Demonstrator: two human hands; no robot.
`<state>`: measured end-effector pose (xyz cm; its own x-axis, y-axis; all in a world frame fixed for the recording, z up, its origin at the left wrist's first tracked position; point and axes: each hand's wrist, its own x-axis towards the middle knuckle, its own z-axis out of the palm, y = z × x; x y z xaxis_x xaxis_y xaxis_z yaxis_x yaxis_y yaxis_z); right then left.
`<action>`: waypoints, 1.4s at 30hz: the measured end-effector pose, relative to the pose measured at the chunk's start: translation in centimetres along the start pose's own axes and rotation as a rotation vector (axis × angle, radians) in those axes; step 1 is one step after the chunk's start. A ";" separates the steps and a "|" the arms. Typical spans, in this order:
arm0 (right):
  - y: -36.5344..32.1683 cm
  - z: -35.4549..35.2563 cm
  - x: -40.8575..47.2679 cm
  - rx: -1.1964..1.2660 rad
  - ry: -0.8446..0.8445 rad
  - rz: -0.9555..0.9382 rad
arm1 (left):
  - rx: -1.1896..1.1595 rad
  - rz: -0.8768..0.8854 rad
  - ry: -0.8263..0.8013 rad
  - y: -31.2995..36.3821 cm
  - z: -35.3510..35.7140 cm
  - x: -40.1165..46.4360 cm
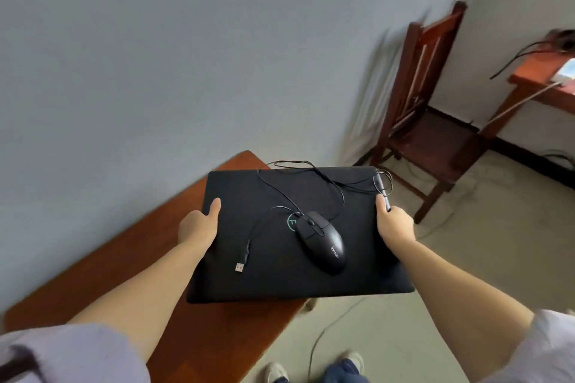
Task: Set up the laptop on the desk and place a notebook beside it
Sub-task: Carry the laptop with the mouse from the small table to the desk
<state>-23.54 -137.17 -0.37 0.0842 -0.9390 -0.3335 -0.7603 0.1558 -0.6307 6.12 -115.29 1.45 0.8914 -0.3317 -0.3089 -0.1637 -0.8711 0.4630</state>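
Observation:
A closed black laptop (273,258) is held level in front of me, partly over the right end of a reddish-brown wooden desk (130,258) that runs along the wall. My left hand (199,224) grips its left edge, thumb on the lid. My right hand (393,222) grips its right edge, thumb on top. A black wired mouse (323,241) lies on the lid with its cable looped loosely and its USB plug (240,267) free. No notebook is in view.
A dark wooden chair (429,121) stands at the right by the wall. Another wooden table (547,78) with cables and a white object is at the far right. Cables trail across the pale floor (466,258). My shoes show at the bottom.

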 end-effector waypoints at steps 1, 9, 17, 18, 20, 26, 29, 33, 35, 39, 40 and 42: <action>1.8 -1.7 0.1 0.022 0.042 0.041 | 0.013 0.049 -0.030 2.2 1.3 -0.4; 18.5 -16.3 0.9 0.152 0.302 0.350 | 0.059 0.331 -0.304 19.4 15.1 -9.4; 32.9 -32.8 4.2 0.120 0.478 0.543 | 0.000 0.389 -0.529 34.3 29.9 -23.6; 34.3 -34.6 4.6 0.116 0.494 0.563 | 0.003 0.400 -0.543 35.9 31.4 -25.1; 36.7 -37.7 5.5 0.126 0.514 0.601 | 0.014 0.430 -0.574 39.0 34.2 -27.6; 42.8 -43.7 10.1 0.183 0.581 0.702 | 0.063 0.570 -0.603 49.3 41.6 -32.3; 44.5 -47.2 14.8 0.214 0.597 0.727 | 0.059 0.616 -0.617 55.5 45.8 -33.3; 46.2 -52.7 22.9 0.229 0.636 0.740 | 0.052 0.637 -0.642 65.0 51.7 -33.9; 46.7 -55.3 26.3 0.235 0.643 0.750 | 0.056 0.657 -0.665 69.8 53.7 -34.2; 47.4 -61.7 33.9 0.237 0.661 0.773 | 0.108 0.723 -0.638 80.4 57.8 -35.5; 47.6 -63.0 35.4 0.231 0.655 0.779 | 0.113 0.729 -0.639 82.4 58.6 -35.7; 48.5 -65.6 38.9 0.224 0.656 0.778 | 0.106 0.730 -0.639 86.2 60.7 -36.3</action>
<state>-99.33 -186.26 2.04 -0.7954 -0.5269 -0.2996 -0.3122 0.7799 -0.5425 -65.99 -200.39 2.13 0.1637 -0.9091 -0.3831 -0.6498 -0.3915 0.6515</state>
